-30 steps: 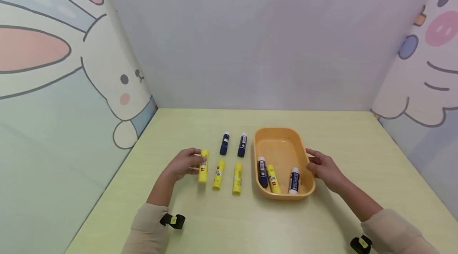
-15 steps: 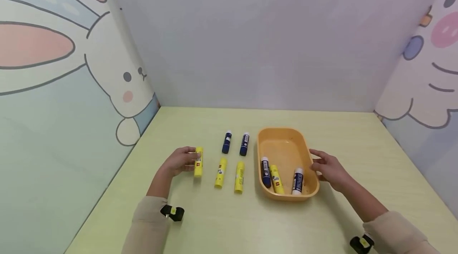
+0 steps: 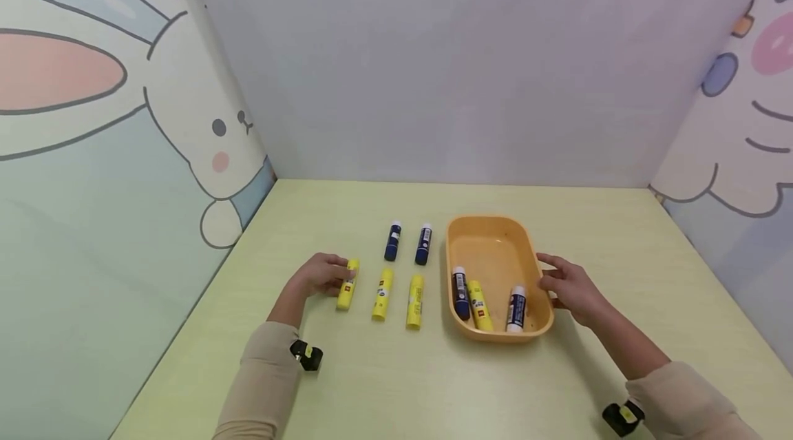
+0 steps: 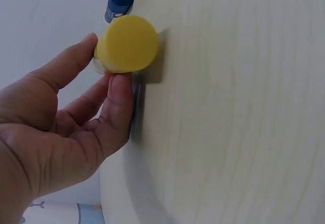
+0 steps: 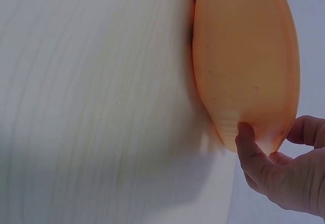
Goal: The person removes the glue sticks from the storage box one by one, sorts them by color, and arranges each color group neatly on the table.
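Observation:
In the head view my left hand (image 3: 322, 273) pinches a yellow glue stick (image 3: 347, 288) between thumb and fingers, left of the other sticks. The left wrist view shows its round yellow end (image 4: 129, 43) toward the camera; whether it touches the table is unclear. My right hand (image 3: 573, 288) grips the right side of an orange tray (image 3: 492, 247), with the thumb by the rim and fingers (image 5: 251, 153) against the outer wall. Inside the tray lie a navy glue stick (image 3: 460, 294), a yellow glue stick (image 3: 480, 306) and another navy glue stick (image 3: 516, 309).
Between my left hand and the tray lie two yellow glue sticks, a nearer-left one (image 3: 382, 295) and one beside it (image 3: 415, 302). Behind them are two navy glue sticks with white ends (image 3: 393, 242). Walls enclose the pale table (image 3: 396, 385) at the back and sides.
My left hand has carried the yellow glue stick slightly left, away from its neighbour, and the stick now slants instead of standing straight in view. The right hand keeps its place at the tray.

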Motion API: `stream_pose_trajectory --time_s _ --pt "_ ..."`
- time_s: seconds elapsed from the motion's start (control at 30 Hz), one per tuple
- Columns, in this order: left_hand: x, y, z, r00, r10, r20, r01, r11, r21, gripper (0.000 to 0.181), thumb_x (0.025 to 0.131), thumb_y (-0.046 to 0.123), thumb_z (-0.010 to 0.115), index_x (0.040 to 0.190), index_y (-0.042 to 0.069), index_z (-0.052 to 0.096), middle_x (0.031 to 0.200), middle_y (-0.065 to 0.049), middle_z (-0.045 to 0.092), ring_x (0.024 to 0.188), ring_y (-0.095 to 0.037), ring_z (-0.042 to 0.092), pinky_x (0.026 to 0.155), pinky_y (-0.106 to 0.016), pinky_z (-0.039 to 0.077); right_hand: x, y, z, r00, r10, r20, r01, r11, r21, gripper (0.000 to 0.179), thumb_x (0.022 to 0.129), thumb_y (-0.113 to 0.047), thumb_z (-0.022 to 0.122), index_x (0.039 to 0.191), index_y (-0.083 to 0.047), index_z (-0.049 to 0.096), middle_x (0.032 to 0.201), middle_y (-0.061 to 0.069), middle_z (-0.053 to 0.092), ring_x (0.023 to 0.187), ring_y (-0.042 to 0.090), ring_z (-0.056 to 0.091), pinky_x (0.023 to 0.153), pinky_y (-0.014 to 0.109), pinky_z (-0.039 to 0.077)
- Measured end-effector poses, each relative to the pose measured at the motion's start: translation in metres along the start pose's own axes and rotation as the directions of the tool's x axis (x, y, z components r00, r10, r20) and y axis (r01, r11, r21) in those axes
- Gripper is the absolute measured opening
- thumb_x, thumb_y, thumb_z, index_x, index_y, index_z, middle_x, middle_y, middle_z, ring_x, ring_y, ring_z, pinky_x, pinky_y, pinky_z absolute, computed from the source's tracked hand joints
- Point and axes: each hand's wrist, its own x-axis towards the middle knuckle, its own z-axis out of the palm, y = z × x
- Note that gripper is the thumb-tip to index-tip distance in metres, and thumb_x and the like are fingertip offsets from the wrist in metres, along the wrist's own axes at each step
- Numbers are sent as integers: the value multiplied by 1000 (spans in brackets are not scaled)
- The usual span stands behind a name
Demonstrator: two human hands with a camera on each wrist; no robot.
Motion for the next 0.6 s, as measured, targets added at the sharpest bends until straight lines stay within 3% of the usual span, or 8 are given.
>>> stream_pose_trajectory --time_s 0.27,0.43,0.6 --pt "-4 -6 8 998 -9 -61 14 997 69 45 80 20 75 115 -1 56 90 -12 63 68 -20 59 57 -29 52 -2 4 8 995 -21 -96 11 995 -104 56 92 -6 43 144 2 25 127 33 41 102 35 49 67 30 50" --pt "-5 -7 5 999 -4 -50 8 997 79 52 79 24 76 119 -1 55 93 -11 63 70 -19 61 58 -30 52 -2 4 3 1000 -3 -19 2 999 -52 58 93 -6 45 145 1 22 128 35 41 103 36 51 68 36 52" --pt "-5 -7 4 1000 21 -23 -20 998 58 53 78 16 76 122 -2 53 98 -13 62 71 -20 63 61 -32 53 -1 3 -3 999 14 35 -13 1000 -14 61 93 -7 47 147 -1 19 132 37 37 110 41 49 72 41 53"
